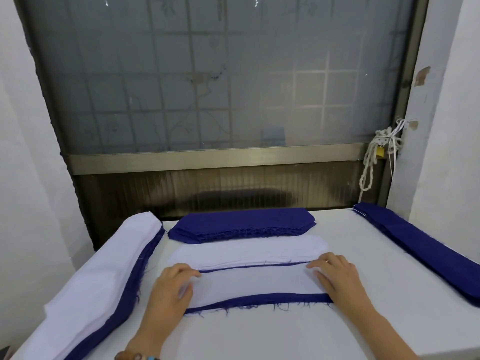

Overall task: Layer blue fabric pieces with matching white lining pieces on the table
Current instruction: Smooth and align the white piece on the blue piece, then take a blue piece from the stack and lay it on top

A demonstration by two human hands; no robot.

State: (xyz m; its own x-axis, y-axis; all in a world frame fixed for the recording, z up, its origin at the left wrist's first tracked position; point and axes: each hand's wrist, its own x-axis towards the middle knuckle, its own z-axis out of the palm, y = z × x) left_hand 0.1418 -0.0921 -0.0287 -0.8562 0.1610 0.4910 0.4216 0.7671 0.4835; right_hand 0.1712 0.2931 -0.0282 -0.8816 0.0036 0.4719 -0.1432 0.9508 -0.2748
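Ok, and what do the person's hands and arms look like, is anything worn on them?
No gloves are on the left hand or the right hand, and no sleeve shows on the left forearm or the right forearm. The left wrist carries a beaded bracelet, brownish beads with one turquoise bead. A small glint on a right finger may be a ring; too small to tell.

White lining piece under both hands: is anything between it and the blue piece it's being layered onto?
Nothing visible. The white rectangular lining piece lies directly on the frayed blue fabric piece, whose edges show along its near and far sides. The left hand and right hand rest on its ends.
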